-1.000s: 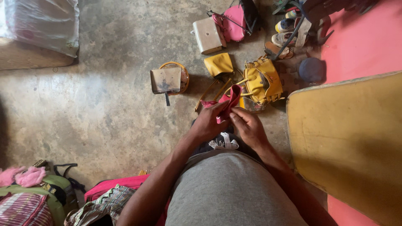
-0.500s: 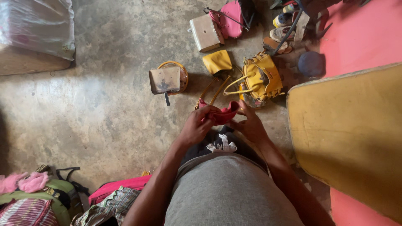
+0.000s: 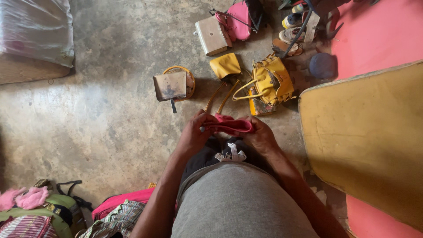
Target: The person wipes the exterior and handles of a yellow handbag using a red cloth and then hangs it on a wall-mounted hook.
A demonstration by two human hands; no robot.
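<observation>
Seen from above, the red cloth pouch (image 3: 231,125), upright a second ago, now lies flattened and level between both hands, suggesting it is being folded or pressed shut. The left hand (image 3: 194,134) pinches its left end; the right hand (image 3: 260,136) grips the right end, above the concrete floor (image 3: 101,119).
</observation>
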